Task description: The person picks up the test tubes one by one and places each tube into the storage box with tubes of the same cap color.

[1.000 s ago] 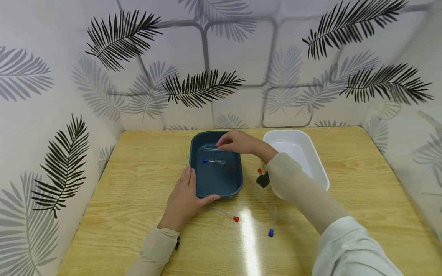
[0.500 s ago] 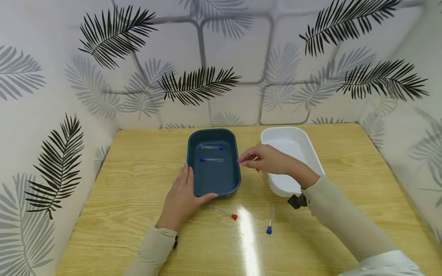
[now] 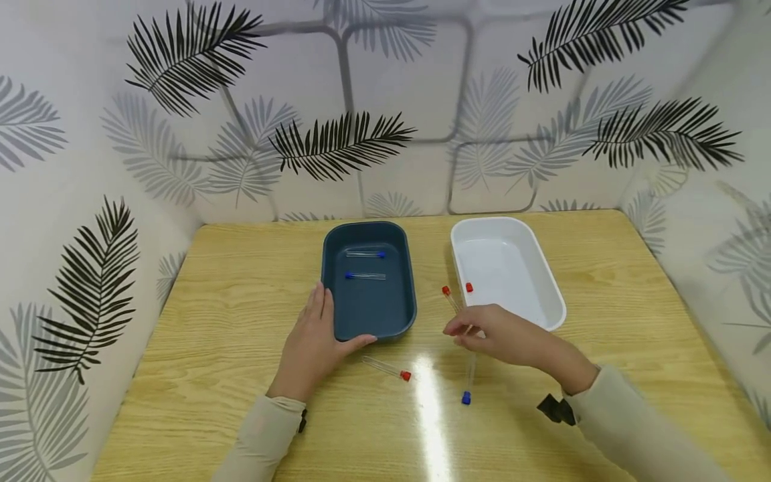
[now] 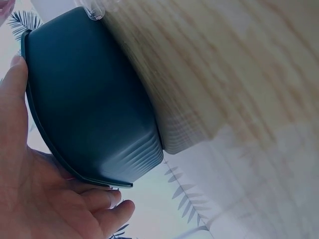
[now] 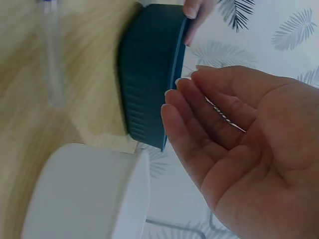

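My left hand [image 3: 312,345] rests against the near left corner of the dark blue tray [image 3: 376,333]. Its fingers lie along the left side, the thumb on the front rim. Inside lie two clear tubes: one blue-capped tube [image 3: 365,254] has its cap to the right, the other tube [image 3: 369,276] to the left. My right hand [image 3: 502,337] hovers by the white tray's near left corner, above another blue-capped tube [image 3: 471,375]. The right wrist view shows that hand [image 5: 249,144] holding nothing, fingers loosely bent. Beside it are a red-capped tube [image 3: 450,298], partly hidden, and another red cap [image 3: 469,287].
The white tray [image 3: 545,264] stands right of the blue one on the wooden table [image 3: 253,268]. A further red-capped tube [image 3: 385,368] lies in front of the blue tray. A patterned wall [image 3: 409,161] rises behind the table.
My right hand has left the blue tray, where the far blue-capped tube now lies, and has moved right and nearer to the white tray's near corner. The left hand stays at the blue tray.
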`<state>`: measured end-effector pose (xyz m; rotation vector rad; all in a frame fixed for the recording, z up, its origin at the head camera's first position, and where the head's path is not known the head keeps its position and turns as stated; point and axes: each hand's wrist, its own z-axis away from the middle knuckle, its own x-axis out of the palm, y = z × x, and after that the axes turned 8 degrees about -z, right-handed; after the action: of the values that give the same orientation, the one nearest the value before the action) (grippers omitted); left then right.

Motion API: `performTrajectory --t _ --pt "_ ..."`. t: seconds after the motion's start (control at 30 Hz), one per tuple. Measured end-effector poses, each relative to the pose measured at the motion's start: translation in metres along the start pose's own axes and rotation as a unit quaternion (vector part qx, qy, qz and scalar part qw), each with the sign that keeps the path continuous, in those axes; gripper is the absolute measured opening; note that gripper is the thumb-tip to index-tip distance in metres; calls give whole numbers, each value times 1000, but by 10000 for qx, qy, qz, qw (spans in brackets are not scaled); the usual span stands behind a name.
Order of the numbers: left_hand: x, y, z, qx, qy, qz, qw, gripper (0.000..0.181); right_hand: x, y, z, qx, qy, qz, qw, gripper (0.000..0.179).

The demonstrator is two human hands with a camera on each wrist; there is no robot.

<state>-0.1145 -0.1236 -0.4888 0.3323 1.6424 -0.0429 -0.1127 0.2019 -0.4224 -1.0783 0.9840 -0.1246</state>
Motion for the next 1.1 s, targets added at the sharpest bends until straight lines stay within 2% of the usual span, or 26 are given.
performTrajectory --t 0.27,0.4,0.77,0.87,1.1 --pt "-1 0 1 28 23 32 10000 118 29 9 26 -159 -13 985 9950 21" --pt "-1 0 1 10 44 50 10000 118 42 20 36 -480 165 1411 9887 21" --pt "1 0 0 69 131 18 9999 118 59 45 40 -1165 808 1958 9703 22" --pt "0 1 0 64 82 13 9999 118 62 45 39 -1136 824 2041 9689 18" --pt "-3 1 1 6 29 40 10000 118 65 39 36 -657 644 2023 9750 14"
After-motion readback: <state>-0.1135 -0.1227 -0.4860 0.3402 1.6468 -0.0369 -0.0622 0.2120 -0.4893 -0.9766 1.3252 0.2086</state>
